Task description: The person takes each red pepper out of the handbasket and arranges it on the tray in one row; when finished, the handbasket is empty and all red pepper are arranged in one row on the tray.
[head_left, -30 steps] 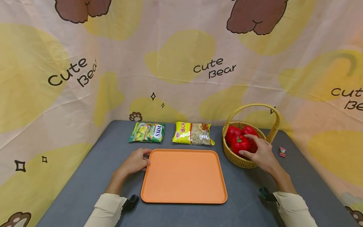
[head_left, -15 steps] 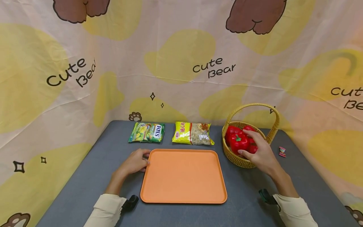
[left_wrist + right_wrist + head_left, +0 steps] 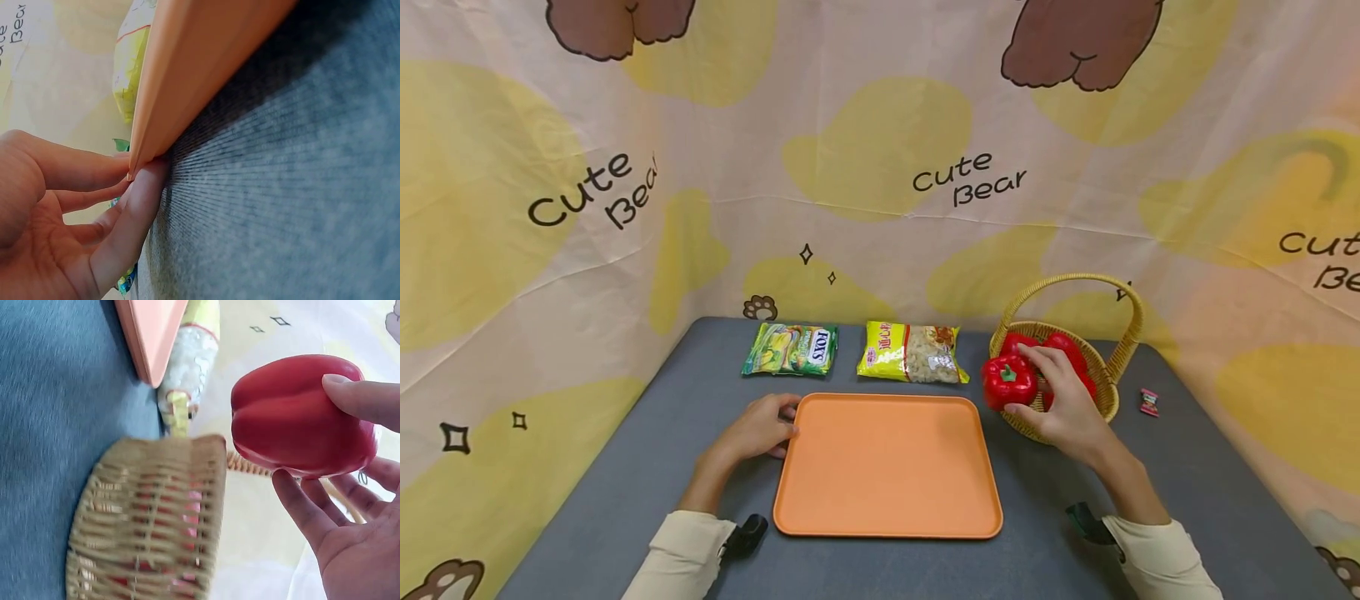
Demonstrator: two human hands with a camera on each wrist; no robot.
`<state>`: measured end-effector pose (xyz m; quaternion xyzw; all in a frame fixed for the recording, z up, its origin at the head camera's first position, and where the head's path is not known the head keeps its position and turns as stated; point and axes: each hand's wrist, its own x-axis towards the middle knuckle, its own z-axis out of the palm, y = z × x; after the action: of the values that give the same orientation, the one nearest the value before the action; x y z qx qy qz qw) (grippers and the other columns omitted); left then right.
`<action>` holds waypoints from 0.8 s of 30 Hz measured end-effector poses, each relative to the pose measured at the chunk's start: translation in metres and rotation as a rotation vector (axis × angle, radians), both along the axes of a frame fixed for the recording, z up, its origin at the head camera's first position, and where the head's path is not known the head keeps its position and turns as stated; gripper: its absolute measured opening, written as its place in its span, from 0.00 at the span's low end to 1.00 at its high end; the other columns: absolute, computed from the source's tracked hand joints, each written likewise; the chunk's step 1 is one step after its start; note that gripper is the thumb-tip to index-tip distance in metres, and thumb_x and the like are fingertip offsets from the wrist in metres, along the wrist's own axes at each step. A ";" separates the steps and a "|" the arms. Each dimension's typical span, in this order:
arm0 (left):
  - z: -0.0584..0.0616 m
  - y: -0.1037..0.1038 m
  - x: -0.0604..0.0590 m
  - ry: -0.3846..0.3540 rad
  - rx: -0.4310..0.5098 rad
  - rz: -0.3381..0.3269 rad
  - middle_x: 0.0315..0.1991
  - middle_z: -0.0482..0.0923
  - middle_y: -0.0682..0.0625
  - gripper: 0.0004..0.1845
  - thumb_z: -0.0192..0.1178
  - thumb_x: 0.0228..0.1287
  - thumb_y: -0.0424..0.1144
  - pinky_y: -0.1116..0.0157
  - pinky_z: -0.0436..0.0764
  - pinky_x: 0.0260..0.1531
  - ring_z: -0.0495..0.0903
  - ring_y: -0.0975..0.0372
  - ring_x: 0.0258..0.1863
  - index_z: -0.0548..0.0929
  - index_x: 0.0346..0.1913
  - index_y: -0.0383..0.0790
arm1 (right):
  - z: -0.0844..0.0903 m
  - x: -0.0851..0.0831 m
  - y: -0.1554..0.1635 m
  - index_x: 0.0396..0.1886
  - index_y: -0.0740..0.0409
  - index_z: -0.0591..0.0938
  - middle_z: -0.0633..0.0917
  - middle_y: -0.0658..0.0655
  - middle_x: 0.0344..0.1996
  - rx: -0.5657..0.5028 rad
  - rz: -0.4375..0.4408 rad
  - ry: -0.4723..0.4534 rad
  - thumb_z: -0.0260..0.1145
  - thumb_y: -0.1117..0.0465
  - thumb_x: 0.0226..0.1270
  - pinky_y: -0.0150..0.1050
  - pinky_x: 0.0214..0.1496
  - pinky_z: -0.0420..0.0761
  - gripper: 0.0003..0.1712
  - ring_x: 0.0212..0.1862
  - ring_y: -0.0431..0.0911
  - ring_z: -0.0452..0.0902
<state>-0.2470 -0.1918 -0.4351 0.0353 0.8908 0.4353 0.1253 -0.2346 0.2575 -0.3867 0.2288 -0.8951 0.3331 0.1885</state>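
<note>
right hand (image 3: 1063, 408): fingers clamped round red bell pepper (image 3: 1009, 382), lifted over wicker basket (image 3: 1105, 392)
pepper: light, firm, smooth; grip body sides
left hand (image 3: 758, 427): relaxed fingers touching orange tray (image 3: 887, 467) edge

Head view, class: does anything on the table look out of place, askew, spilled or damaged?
Little stands out. One small wrapped candy lies alone on the table, right of the basket, apart from the two snack packets at the back. Nothing is spilled or visibly damaged; the tray sits square.
</note>
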 end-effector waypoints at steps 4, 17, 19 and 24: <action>-0.001 0.000 0.000 -0.003 0.010 0.002 0.49 0.77 0.41 0.28 0.60 0.60 0.27 0.62 0.85 0.24 0.81 0.59 0.35 0.71 0.65 0.32 | -0.003 -0.001 -0.011 0.72 0.53 0.65 0.67 0.57 0.61 -0.027 0.029 -0.056 0.80 0.57 0.46 0.51 0.51 0.82 0.52 0.59 0.52 0.69; -0.004 -0.001 -0.002 -0.003 0.007 0.015 0.50 0.76 0.41 0.29 0.60 0.60 0.28 0.63 0.85 0.24 0.81 0.60 0.34 0.70 0.66 0.33 | -0.018 -0.010 -0.050 0.66 0.55 0.69 0.67 0.57 0.60 -0.048 0.106 -0.116 0.81 0.54 0.44 0.52 0.53 0.82 0.48 0.60 0.53 0.68; -0.004 -0.001 -0.002 0.001 -0.001 0.012 0.51 0.76 0.41 0.29 0.60 0.60 0.28 0.63 0.85 0.24 0.81 0.60 0.34 0.70 0.66 0.32 | -0.021 -0.011 -0.056 0.66 0.56 0.69 0.68 0.56 0.60 -0.043 0.115 -0.121 0.81 0.54 0.43 0.50 0.52 0.82 0.48 0.59 0.51 0.68; -0.004 -0.001 -0.001 0.008 -0.013 0.012 0.50 0.76 0.42 0.29 0.60 0.60 0.28 0.63 0.85 0.24 0.80 0.60 0.33 0.70 0.66 0.32 | -0.027 -0.011 -0.073 0.65 0.55 0.69 0.71 0.51 0.59 -0.055 0.149 -0.164 0.81 0.52 0.45 0.43 0.52 0.83 0.48 0.59 0.46 0.70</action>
<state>-0.2479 -0.1924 -0.4388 0.0308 0.8944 0.4300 0.1192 -0.2459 0.1846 -0.4138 0.2613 -0.8786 0.3882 0.0953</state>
